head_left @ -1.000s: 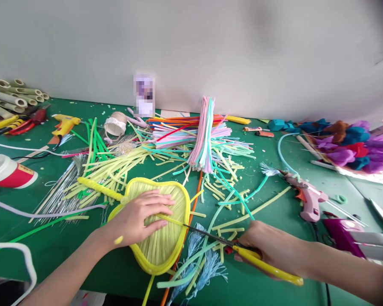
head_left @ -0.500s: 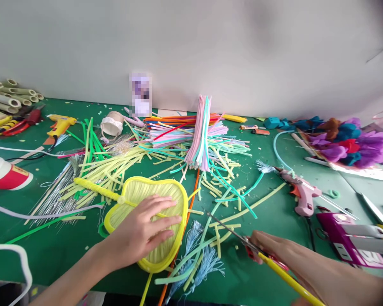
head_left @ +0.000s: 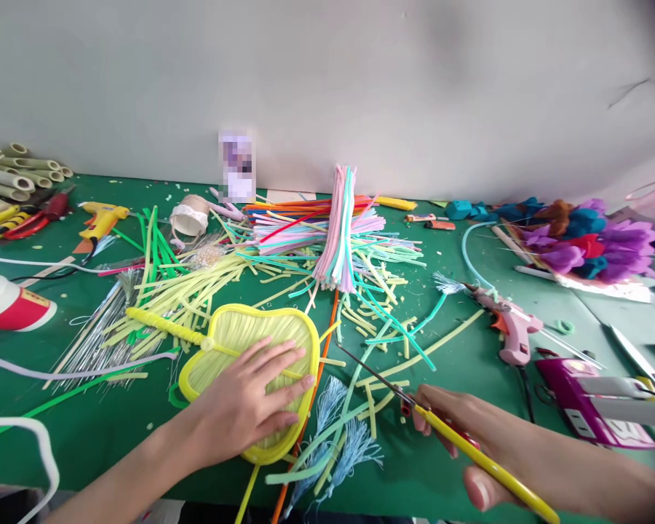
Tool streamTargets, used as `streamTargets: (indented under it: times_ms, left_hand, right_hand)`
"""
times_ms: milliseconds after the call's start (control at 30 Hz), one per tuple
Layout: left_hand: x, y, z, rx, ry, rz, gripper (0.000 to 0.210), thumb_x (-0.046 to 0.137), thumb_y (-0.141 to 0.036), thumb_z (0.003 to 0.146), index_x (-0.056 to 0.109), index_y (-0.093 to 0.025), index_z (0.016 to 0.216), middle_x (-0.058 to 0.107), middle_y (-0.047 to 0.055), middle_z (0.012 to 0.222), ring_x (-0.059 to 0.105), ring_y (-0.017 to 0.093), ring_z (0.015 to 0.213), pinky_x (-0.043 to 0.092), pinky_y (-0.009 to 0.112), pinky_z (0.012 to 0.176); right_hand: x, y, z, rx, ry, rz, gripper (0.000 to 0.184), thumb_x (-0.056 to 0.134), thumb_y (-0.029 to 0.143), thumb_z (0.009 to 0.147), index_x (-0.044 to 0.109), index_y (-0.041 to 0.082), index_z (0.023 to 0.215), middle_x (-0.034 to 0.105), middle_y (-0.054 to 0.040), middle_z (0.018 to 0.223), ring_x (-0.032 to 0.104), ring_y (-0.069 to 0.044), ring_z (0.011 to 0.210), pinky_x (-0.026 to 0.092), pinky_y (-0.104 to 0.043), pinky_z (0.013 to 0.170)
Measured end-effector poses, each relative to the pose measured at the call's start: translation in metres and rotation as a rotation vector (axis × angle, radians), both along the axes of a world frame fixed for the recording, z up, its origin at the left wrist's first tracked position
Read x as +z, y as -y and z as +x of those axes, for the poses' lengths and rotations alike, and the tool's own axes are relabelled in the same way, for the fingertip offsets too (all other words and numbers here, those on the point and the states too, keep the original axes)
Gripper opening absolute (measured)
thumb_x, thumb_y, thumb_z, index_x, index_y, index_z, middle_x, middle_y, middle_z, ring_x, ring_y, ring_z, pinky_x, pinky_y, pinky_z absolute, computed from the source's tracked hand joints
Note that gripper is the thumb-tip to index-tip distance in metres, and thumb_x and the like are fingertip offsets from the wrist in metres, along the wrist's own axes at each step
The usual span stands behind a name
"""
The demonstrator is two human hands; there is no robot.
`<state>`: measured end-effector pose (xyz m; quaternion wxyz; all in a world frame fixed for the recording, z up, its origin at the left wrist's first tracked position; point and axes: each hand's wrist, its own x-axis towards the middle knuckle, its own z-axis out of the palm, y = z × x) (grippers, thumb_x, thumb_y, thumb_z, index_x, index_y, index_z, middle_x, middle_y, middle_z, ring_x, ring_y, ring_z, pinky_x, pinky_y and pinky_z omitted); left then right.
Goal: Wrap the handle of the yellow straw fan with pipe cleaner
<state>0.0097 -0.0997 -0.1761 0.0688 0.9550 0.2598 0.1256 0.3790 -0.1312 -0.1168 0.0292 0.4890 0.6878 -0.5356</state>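
Note:
A yellow hand fan [head_left: 226, 331], made of fuzzy stems with a wrapped handle pointing up-left, lies on the green table. My left hand [head_left: 251, 400] rests flat across its face, fingers spread. On the right, my right hand [head_left: 458, 422] is closed around a tool with a long yellow handle [head_left: 485, 462], red parts and a thin, dark pointed end. Whether this is scissors or pliers I cannot tell. Its tip stops just right of the fan's rim. Blue tassels [head_left: 354, 451] and pale green stems [head_left: 316, 471] lie between the hands.
Bundled pipe cleaners [head_left: 335, 233] stand upright behind the fan, among loose cut pieces. A pink glue gun [head_left: 516, 331], a purple power strip [head_left: 584, 407] and scissors [head_left: 633, 356] lie right. A yellow glue gun [head_left: 97, 225] and a paper cup [head_left: 16, 306] are left.
My right hand and its tool have shifted a little left and up, bringing the tip closer to the fan. My left hand has slid slightly right on the fan.

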Motion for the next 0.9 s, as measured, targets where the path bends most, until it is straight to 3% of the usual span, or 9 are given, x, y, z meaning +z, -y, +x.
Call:
streamTargets:
  times_ms: [100, 200, 367, 500, 633, 733, 833, 900]
  left_hand:
    - [0.001, 0.0, -0.006, -0.002, 0.017, -0.079, 0.052, 0.057, -0.039, 0.097, 0.051, -0.025, 0.146, 0.051, 0.013, 0.151, 0.043, 0.032, 0.143, 0.042, 0.056, 0.113]
    - [0.001, 0.002, -0.006, 0.031, 0.046, -0.097, 0.05, 0.058, -0.042, 0.096, 0.055, -0.024, 0.143, 0.053, 0.012, 0.149, 0.043, 0.032, 0.142, 0.042, 0.056, 0.114]
    - [0.0, 0.006, 0.004, 0.03, 0.046, -0.017, 0.045, 0.06, -0.044, 0.094, 0.064, -0.022, 0.133, 0.053, 0.017, 0.148, 0.046, 0.036, 0.139, 0.042, 0.06, 0.111]
    - [0.005, 0.012, 0.008, 0.071, 0.012, 0.01, 0.05, 0.057, -0.052, 0.094, 0.065, -0.02, 0.132, 0.052, 0.018, 0.149, 0.045, 0.038, 0.14, 0.04, 0.063, 0.112]
    - [0.004, 0.032, 0.005, 0.078, -0.096, 0.056, 0.08, 0.052, -0.064, 0.091, 0.042, -0.012, 0.151, 0.041, 0.021, 0.156, 0.039, 0.041, 0.144, 0.044, 0.059, 0.11]
    - [-0.003, 0.049, 0.002, 0.174, -0.136, 0.172, 0.076, 0.056, -0.05, 0.094, 0.034, -0.009, 0.155, 0.04, 0.019, 0.157, 0.038, 0.041, 0.144, 0.046, 0.056, 0.108]
    - [-0.007, 0.058, 0.0, 0.184, -0.095, 0.33, 0.063, 0.061, -0.033, 0.094, 0.045, -0.005, 0.148, 0.054, 0.02, 0.147, 0.05, 0.037, 0.136, 0.05, 0.047, 0.107]
    - [-0.002, 0.057, -0.003, 0.146, -0.026, 0.471, 0.052, 0.066, -0.023, 0.091, 0.055, -0.002, 0.137, 0.066, 0.02, 0.133, 0.06, 0.034, 0.126, 0.052, 0.043, 0.105]
  right_hand:
    - [0.005, 0.001, -0.008, 0.014, 0.031, 0.045, 0.08, 0.073, 0.071, 0.07, 0.062, 0.021, 0.131, 0.066, -0.016, 0.128, 0.063, -0.042, 0.116, 0.055, -0.046, 0.096]
    - [0.008, 0.004, -0.014, 0.033, 0.089, 0.078, 0.083, 0.076, 0.068, 0.07, 0.059, 0.02, 0.137, 0.063, -0.0168, 0.135, 0.059, -0.043, 0.124, 0.054, -0.045, 0.099]
    - [-0.008, 0.006, -0.015, -0.01, 0.146, 0.239, 0.096, 0.077, 0.07, 0.067, 0.048, 0.02, 0.144, 0.057, -0.0192, 0.14, 0.056, -0.043, 0.127, 0.052, -0.047, 0.102]
    - [-0.021, 0.005, -0.014, -0.112, 0.22, 0.373, 0.079, 0.075, 0.068, 0.071, 0.052, 0.021, 0.13, 0.058, -0.0186, 0.134, 0.06, -0.04, 0.122, 0.053, -0.048, 0.1]
    - [-0.027, 0.014, -0.017, -0.259, 0.259, 0.391, 0.059, 0.065, 0.065, 0.082, 0.051, 0.023, 0.12, 0.058, -0.0172, 0.134, 0.06, -0.036, 0.123, 0.052, -0.045, 0.1]
    - [-0.031, 0.024, -0.023, -0.338, 0.27, 0.377, 0.05, 0.063, 0.066, 0.083, 0.052, 0.023, 0.107, 0.063, -0.0146, 0.126, 0.064, -0.033, 0.113, 0.053, -0.043, 0.094]
    - [-0.033, 0.031, -0.032, -0.4, 0.242, 0.383, 0.053, 0.061, 0.07, 0.081, 0.054, 0.022, 0.103, 0.068, -0.0126, 0.111, 0.067, -0.032, 0.098, 0.054, -0.04, 0.084]
    - [-0.033, 0.034, -0.039, -0.412, 0.196, 0.384, 0.055, 0.058, 0.071, 0.081, 0.055, 0.02, 0.103, 0.069, -0.0104, 0.098, 0.066, -0.029, 0.086, 0.053, -0.038, 0.076]
